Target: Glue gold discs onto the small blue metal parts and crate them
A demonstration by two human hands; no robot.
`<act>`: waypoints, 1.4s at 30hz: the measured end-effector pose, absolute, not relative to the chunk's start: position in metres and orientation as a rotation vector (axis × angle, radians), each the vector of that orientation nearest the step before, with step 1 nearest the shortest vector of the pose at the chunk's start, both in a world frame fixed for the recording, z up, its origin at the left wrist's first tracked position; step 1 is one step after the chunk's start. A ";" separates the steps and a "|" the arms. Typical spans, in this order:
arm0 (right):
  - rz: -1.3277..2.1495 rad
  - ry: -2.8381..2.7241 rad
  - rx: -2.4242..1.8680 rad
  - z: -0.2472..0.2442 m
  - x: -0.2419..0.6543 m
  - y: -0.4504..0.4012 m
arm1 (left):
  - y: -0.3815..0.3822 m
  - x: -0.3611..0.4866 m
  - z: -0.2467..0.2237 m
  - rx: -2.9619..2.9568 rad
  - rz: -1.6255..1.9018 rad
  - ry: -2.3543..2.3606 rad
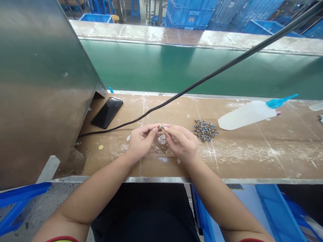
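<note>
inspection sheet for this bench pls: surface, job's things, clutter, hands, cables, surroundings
Surface: brown worktop, scuffed, white dusty residue.
Job's things: small part pinched between both hands; pile of small parts to their right; small round piece under the hands.
Clutter: phone, white squeeze bottle lying down, yellow disc.
Hands: left hand and right hand, fingertips meeting.
Cables: black cable crossing above the bench.
Surroundings: green conveyor belt, metal panel, blue crates.

A worn brown workbench [252, 151] with white dust, edged in metal. Behind it a green conveyor belt [176, 67]. At far left a slanted steel panel [37, 84]. Beyond, stacked blue plastic crates [191, 13]. Below left, speckled grey floor [37, 208]. Even, soft daylight.
</note>
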State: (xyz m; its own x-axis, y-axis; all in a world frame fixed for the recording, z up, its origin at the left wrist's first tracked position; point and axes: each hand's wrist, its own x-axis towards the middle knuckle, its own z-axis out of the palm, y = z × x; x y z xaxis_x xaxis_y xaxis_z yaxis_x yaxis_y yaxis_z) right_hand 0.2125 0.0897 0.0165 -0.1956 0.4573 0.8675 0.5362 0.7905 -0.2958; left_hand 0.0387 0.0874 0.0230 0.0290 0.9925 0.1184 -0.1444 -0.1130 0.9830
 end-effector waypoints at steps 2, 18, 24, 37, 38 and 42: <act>-0.082 -1.860 -0.753 0.017 0.216 0.090 | 0.090 0.034 0.026 1.219 1.315 0.993; 0.016 -1.896 -0.786 0.017 0.223 0.087 | 0.093 0.027 0.027 1.320 1.232 0.928; -0.016 -1.889 -0.771 0.017 0.223 0.087 | 0.093 0.029 0.026 1.296 1.250 0.909; 0.089 -1.853 -0.807 0.017 0.222 0.086 | 0.095 0.027 0.025 1.319 1.246 0.907; 0.154 -1.816 -0.841 0.016 0.222 0.085 | 0.095 0.027 0.025 1.335 1.259 0.912; 0.641 -1.629 -0.957 0.015 0.220 0.085 | 0.095 0.023 0.022 1.461 1.339 0.939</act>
